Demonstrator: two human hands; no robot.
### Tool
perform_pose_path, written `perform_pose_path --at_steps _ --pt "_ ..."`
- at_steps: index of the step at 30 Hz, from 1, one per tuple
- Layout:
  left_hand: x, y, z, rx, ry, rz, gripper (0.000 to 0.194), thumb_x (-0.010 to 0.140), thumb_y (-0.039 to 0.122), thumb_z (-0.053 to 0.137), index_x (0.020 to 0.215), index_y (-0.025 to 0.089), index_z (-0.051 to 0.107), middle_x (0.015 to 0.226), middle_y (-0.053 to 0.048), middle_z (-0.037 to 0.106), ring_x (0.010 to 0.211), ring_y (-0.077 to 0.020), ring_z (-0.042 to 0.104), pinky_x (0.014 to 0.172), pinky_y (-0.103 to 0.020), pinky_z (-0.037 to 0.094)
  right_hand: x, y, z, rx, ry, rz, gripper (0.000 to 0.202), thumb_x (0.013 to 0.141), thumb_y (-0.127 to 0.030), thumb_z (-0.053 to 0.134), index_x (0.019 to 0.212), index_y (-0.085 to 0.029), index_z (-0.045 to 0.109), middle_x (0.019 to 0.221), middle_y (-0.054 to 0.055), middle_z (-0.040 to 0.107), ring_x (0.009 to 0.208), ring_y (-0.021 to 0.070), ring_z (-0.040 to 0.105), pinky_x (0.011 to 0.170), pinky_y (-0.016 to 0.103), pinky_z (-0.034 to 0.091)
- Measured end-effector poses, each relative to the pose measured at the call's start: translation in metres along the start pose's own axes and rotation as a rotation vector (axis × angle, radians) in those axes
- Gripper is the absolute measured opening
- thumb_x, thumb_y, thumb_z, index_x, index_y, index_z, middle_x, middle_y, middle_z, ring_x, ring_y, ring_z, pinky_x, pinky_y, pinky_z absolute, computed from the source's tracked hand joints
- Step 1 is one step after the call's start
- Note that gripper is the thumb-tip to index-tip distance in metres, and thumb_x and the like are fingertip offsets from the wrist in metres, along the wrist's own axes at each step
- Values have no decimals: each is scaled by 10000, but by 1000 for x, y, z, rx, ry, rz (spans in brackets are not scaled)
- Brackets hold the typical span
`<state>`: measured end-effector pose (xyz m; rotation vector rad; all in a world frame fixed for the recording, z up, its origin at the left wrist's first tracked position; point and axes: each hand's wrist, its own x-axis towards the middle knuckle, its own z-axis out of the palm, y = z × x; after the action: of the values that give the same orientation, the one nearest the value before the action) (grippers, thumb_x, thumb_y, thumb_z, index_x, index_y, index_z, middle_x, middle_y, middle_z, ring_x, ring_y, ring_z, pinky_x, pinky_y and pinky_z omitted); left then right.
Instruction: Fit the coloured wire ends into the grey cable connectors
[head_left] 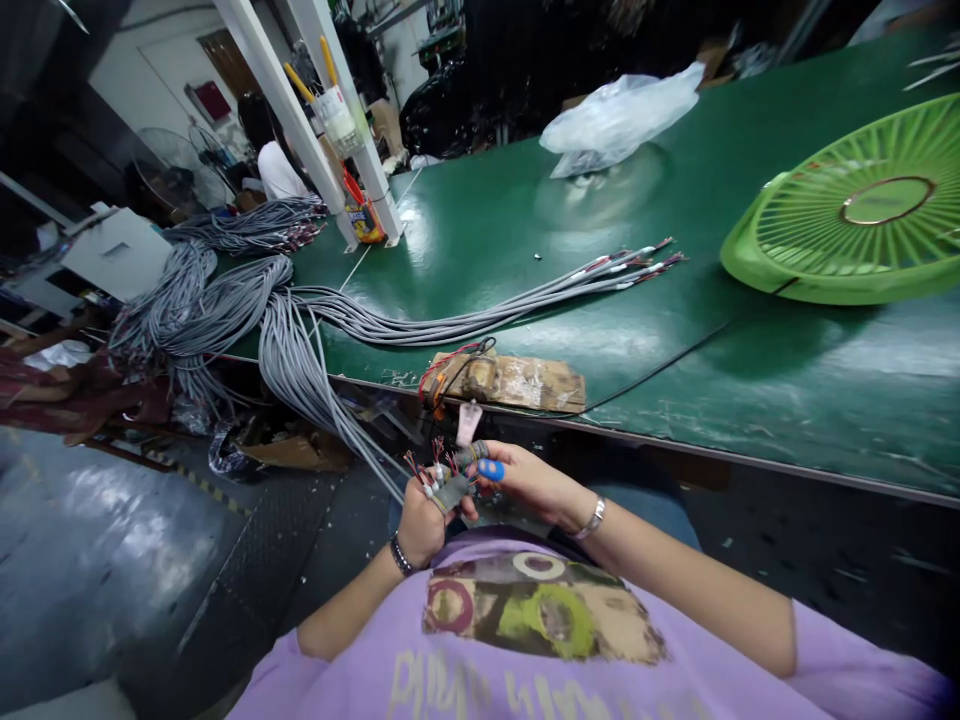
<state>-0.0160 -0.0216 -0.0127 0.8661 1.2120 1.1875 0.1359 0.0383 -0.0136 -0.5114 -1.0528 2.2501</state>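
Note:
My left hand (422, 522) is closed around the ends of several grey cables (360, 440). From its grip thin red and dark wires (417, 466) fan out, with white bits at their bases. Grey wrapping covers some of my fingers. Close beside it, my right hand (536, 485) has its fingers pinched together at the wires. A small blue rounded piece (491, 469) shows at those fingertips; whether it is held or worn on a finger I cannot tell. What lies between the right fingertips is too small to make out.
A green table (465, 240) carries more grey cable bundles (225, 300), a wooden block (536, 382) with red and black leads at its front edge, a green fan (855, 215), and a clear plastic bag (619, 118). A white post (266, 110) stands behind. Another person (279, 170) is far left.

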Motion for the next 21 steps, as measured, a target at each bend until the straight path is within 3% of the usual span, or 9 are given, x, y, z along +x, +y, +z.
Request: perform_pose_path --at_steps 5,11,17,21 --pt "2 3 0 212 -128 -1 303 710 401 683 584 133 618 489 -36 616 465 -129 560 429 -217 356 -3 -9 14 -202 -1 -5 353 732 -492 668 766 -169 531 522 -7 631 477 155 592 549 290 454" --pt "3 7 2 241 -237 -129 317 721 402 665 578 121 641 463 -40 607 420 -121 536 408 -211 331 1 -15 6 -401 98 2 357 639 -465 745 695 -140 608 600 -15 627 525 105 538 558 242 426" --pt "2 4 1 142 -59 -52 340 709 451 676 609 130 626 494 -50 633 423 -118 532 367 -204 261 0 -7 -12 -229 207 -31 365 679 -493 714 727 -139 642 665 8 619 549 81 485 541 221 385" --pt "3 2 3 73 23 -1 321 727 444 665 670 130 633 552 -53 660 440 -114 543 355 -193 259 -4 -1 -5 -205 225 -40 343 664 -453 743 752 -149 610 652 1 625 532 83 493 522 219 381"
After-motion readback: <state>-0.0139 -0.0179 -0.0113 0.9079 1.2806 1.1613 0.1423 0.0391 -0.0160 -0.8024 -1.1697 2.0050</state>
